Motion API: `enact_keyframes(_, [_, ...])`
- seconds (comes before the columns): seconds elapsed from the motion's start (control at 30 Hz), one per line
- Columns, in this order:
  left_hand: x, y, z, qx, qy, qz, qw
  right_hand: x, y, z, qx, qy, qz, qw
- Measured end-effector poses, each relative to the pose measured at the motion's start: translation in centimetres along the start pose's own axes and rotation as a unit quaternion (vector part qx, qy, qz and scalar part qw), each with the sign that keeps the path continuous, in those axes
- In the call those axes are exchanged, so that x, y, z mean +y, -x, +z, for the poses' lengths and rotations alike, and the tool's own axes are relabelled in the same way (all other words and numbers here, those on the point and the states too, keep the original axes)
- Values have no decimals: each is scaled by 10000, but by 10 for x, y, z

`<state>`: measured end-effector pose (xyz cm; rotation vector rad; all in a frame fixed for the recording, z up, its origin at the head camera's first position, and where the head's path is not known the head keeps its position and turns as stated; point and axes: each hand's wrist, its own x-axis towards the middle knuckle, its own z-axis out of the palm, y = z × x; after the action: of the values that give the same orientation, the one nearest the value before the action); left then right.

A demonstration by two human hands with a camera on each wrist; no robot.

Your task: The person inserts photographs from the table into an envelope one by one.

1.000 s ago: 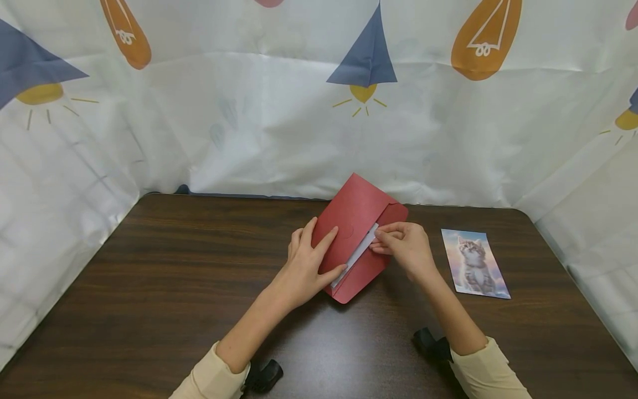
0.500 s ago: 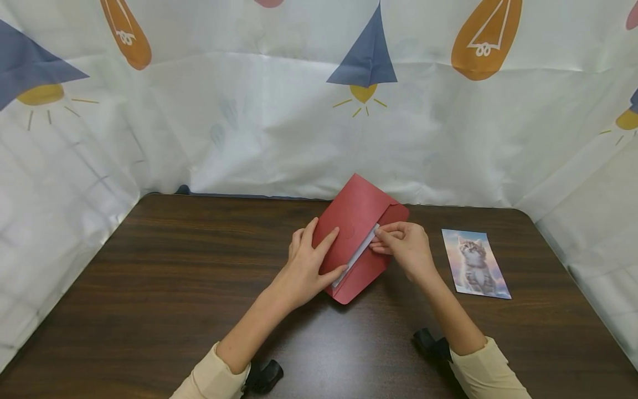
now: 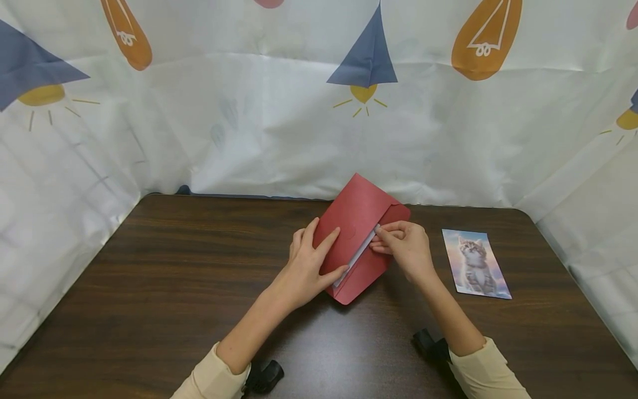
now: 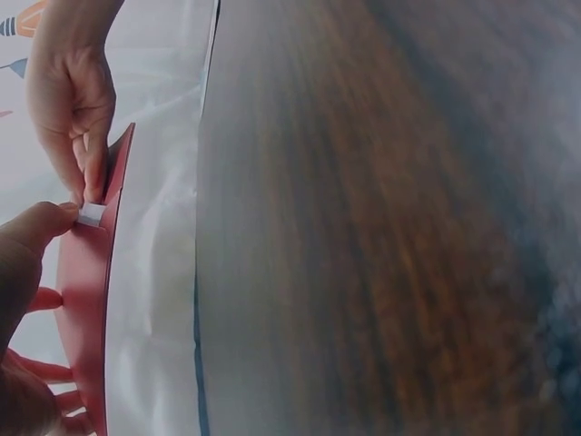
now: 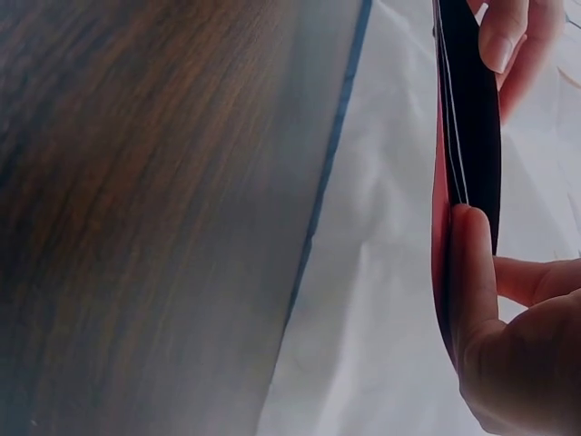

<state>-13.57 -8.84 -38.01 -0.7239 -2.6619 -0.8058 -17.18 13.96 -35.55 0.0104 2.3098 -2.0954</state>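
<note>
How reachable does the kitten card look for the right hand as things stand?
Likely yes: the kitten card lies uncovered on the table, right of the right hand, with nothing visible between. That hand appears to pinch the paper in the envelope, so it should probably let go first.

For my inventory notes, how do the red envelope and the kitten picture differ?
The red envelope is open; the kitten picture is a flat sheet. The envelope looks larger than the picture. The left hand holds the envelope; the picture lies on the table. Both look rectangular.
</note>
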Motion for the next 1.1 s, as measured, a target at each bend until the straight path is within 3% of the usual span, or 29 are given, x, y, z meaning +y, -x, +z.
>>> enact_keyframes(0.37, [0, -1, -3, -165, -7, -127, 9998, -2, 0, -2, -149, 176, 0, 9997])
enact_keyframes(0.73, [-5, -2, -6, -374, 55, -313, 9988, -12, -5, -23, -184, 177, 34, 9997])
enact_keyframes(0.93, [-6, -2, -7, -470, 75, -355, 9982, -15, -6, -34, -173, 244, -94, 9995])
enact_keyframes(1.1, [-6, -2, -6, -486, 97, -336, 9982, -15, -7, -45, -3, 612, -377, 9974])
